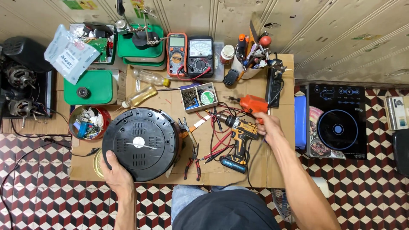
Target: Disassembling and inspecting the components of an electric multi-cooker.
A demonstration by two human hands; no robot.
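Two hands are working apart: left hand [114, 169] gripping the black cooker base's [140, 143] near rim, right hand [267, 126] curling fingers around the cordless drill [238, 134] amid crowding tools.

- Round black plastic appliance base [140, 144], with a white centre label
- Yellow-and-black cordless drill [239, 135], blue at its foot
- Orange soldering gun [253, 103]
- Red-handled pliers [193, 162]
- Green lidded plastic boxes [90, 87]
- Red, white and black checked tile floor [38, 191]
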